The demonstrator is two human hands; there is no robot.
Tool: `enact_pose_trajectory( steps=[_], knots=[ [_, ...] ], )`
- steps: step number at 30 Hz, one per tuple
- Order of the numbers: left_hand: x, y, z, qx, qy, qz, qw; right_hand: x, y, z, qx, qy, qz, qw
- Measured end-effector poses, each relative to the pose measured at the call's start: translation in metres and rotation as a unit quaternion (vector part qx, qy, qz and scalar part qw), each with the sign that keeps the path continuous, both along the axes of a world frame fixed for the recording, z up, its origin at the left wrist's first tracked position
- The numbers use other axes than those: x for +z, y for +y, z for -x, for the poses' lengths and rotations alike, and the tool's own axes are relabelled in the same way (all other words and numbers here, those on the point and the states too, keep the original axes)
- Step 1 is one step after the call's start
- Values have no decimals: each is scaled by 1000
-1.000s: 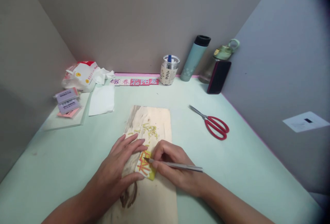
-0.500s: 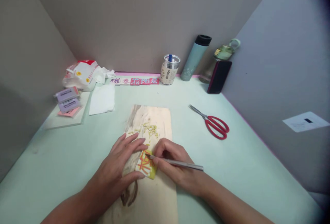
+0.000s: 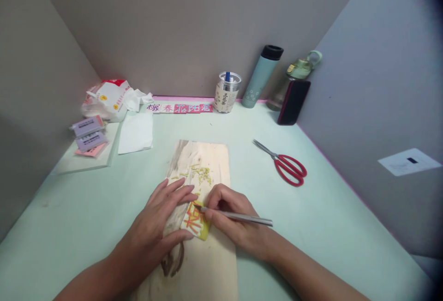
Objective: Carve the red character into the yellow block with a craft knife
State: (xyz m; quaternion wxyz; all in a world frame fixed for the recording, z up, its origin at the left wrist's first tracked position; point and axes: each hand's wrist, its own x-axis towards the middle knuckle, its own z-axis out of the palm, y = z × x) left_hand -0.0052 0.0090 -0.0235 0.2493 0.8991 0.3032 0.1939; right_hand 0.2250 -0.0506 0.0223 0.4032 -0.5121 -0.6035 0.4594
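While grey partitions (image 3: 207, 24) hem in the far, left and right sides, a mint-green table (image 3: 328, 227) serves as a bench for a person working with two bare hands. At near centre lies a pale wooden board (image 3: 214, 264), streaked dark along its left. The left hand (image 3: 168, 211) rests on it, fingers spread and unclenched, thumb and fingertips bracing a small block (image 3: 192, 221) at its left side. The right hand (image 3: 231, 213) is closed in a pencil-style grip.

At far right, a teal tumbler (image 3: 260, 81) leans beside a green-lidded bottle (image 3: 300, 68), a dark phone (image 3: 295, 102) propped upright in front of the latter. Red-handled scissors (image 3: 276, 156) lie to the right, well apart from the hands. A silver craft knife (image 3: 247, 218) fills the right hand's grip, its tip at the upper part of the block; how deep it bites cannot be told. White and yellow with an orange character, the block sits on the board between the hands. Just beyond it lie yellow-green shavings (image 3: 203, 172).

The step in hand appears to be fine carving around the character; the next move seems to call for a short, controlled stroke, the bracing fingers clear of the blade.
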Motion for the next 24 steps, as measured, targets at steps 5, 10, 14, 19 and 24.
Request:
enact_pose_trajectory(
  steps=[5, 10, 14, 19, 24],
  knots=[
    [0, 0, 0, -4, 1, 3, 1000, -1, 0, -1, 19, -11, -15, 1000],
    [0, 0, 1, -6, -4, 7, 1000, -2, 1, -4, 36, -22, -24, 999],
    [0, 1, 1, -9, -4, 9, 1000, -1, 1, -4, 35, -12, -17, 999],
    [-1, 2, 1, -12, -1, 3, 1000, 1, 1, -1, 6, 6, 4, 1000],
    [0, 1, 1, -9, 1, 10, 1000, 0, 1, -1, 2, -1, 6, 1000]
  ],
)
